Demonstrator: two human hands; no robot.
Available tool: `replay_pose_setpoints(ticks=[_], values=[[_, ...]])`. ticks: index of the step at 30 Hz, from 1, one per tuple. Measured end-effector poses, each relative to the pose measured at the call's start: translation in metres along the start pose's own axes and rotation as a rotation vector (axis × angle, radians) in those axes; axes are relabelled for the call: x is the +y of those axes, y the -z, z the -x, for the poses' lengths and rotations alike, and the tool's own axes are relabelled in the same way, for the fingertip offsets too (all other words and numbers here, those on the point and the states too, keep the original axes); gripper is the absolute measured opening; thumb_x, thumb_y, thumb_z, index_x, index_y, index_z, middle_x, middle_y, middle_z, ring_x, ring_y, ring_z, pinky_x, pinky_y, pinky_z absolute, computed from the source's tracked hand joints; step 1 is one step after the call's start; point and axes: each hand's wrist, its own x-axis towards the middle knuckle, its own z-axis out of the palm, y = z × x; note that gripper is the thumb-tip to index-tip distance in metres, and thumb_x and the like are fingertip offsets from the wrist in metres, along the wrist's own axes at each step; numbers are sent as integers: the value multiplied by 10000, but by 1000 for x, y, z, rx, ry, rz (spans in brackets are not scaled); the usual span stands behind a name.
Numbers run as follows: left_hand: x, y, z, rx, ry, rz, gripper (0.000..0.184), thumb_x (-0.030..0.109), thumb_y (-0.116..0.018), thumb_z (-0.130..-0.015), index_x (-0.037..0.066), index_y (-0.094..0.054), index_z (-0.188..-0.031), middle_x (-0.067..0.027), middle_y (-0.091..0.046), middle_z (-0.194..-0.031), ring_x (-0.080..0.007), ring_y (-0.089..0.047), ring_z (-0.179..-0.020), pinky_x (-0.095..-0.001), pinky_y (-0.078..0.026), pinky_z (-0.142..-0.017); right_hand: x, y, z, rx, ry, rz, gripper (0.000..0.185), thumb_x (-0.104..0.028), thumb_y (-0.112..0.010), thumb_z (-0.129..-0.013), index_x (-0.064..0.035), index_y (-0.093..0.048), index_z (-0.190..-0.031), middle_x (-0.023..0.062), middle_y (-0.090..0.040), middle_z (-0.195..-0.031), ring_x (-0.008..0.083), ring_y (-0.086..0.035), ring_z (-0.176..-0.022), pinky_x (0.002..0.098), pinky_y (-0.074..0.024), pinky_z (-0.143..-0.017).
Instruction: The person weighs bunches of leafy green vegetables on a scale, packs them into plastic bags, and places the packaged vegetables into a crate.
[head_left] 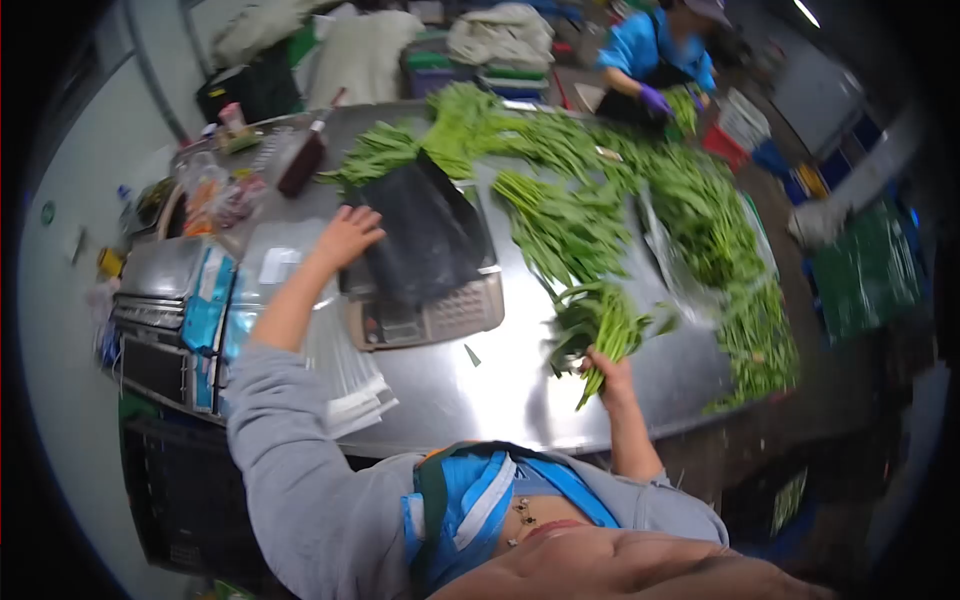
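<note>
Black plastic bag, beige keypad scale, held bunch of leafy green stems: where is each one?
Black plastic bag (422, 232), head view: middle of its surface.
Beige keypad scale (464, 312), head view: its keys.
Bunch of leafy green stems (618, 332), head view: its stalks.

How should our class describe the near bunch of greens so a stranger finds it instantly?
Start at the metal table, then find the beige scale. Right of that, towards the table's near edge, is the bunch of greens. Only this bunch is in a bare right hand.
</note>
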Motion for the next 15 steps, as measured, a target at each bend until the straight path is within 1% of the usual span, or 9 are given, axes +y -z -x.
replay_pose_setpoints(ticks=[2, 3, 4, 5, 6, 8, 9, 11, 15], values=[[9, -16, -8, -181, 48, -22, 71, 151, -504, -674, 151, -574, -663, -6, -584, -785, -171, -528, -914, -349, -357, -820, -32, -44, -55, -31, 174, 176, 148, -75, -557, -768, -20, -493, -889, 48, -526, -685, 130, -522, -574, 270, -465, -542], [25, -17, -14, 17, 42, -55, 74, 144, -507, -650, 159, -571, -614, 2, -567, -659, -167, -559, -785, -338, -379, -784, -39, -67, -83, -27, 299, 328, 162, -82, -548, -773, -21, -485, -908, 47, -532, -733, 117, -523, -618, 253, -447, -553], [44, 0, -26, 493, -29, 167, 60, 137, -506, -643, 155, -560, -624, 0, -556, -656, -168, -554, -725, -336, -389, -751, -36, -91, -114, 54, 444, 472, 239, -90, -559, -758, 2, -454, -952, 76, -536, -775, 160, -534, -646, 284, -443, -568], [61, -10, -24, 190, -46, 217, 55, 130, -508, -644, 150, -559, -645, 5, -560, -666, -166, -557, -720, -326, -393, -739, -38, -121, -138, 168, 671, 794, 337, -90, -571, -733, 23, -416, -1010, 115, -531, -788, 240, -542, -659, 342, -446, -605], [79, -18, -27, 239, -48, 332, 53, 129, -508, -654, 148, -557, -660, 7, -558, -668, -165, -556, -714, -316, -398, -701, -29, -146, -166, 136, 926, 891, 419, -106, -564, -732, 39, -373, -1075, 171, -539, -801, 338, -552, -682, 404, -448, -652], [108, -5, -30, 201, -1, 388, 66, 129, -515, -664, 148, -563, -705, -1, -537, -642, -185, -540, -658, -320, -400, -615, -20, -195, -181, 36, 520, 1302, 403, -85, -469, -768, 6, -359, -1145, 230, -555, -914, 408, -563, -735, 453, -460, -681], [116, -5, -31, 245, 34, 472, 36, 114, -518, -668, 141, -534, -649, -24, -543, -643, -203, -544, -666, -337, -403, -594, 15, -189, -208, -104, 755, 1654, 344, -65, -484, -752, -21, -392, -1081, 208, -567, -884, 370, -588, -675, 434, -480, -571], [124, -3, -32, 262, 99, 530, 37, 99, -523, -661, 132, -540, -658, -33, -531, -630, -207, -539, -661, -333, -402, -581, 73, -175, -236, -455, 599, 2082, 267, -93, -453, -790, -32, -422, -1048, 156, -570, -879, 299, -614, -663, 383, -493, -543], [123, -1, -30, 267, 131, 608, 148, 60, -584, -615, 118, -582, -751, -21, -529, -637, -212, -530, -643, -344, -406, -591, 30, -190, -219, -632, 571, 2091, 502, -171, -618, -695, -43, -419, -1138, 152, -559, -978, 308, -589, -841, 390, -477, -694]])
